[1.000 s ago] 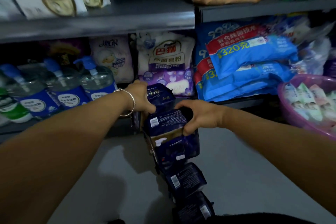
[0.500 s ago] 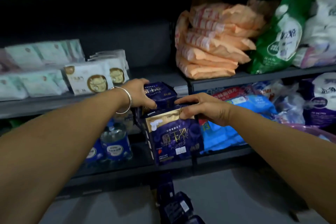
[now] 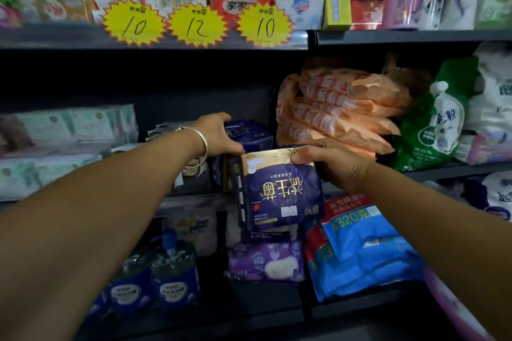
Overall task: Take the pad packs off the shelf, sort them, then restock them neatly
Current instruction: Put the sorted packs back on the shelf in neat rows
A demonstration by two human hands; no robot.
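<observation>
Head view: orange packs (image 3: 338, 108) beside both hands' (image 3: 219, 133) (image 3: 332, 166) navy packs (image 3: 279, 191).

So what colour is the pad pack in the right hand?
Dark blue-purple pad pack with a gold top band, seen in the head view.

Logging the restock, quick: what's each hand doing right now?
Left hand: grips the rear navy pad pack at shelf level.
Right hand: pinches the top edge of the front navy pad pack, which is upside down.

Dark metal shelf (image 3: 457, 167), orange packs (image 3: 340, 111) stacked on it, green pouch (image 3: 432, 130) beside, pale packs (image 3: 63, 130) left
</observation>
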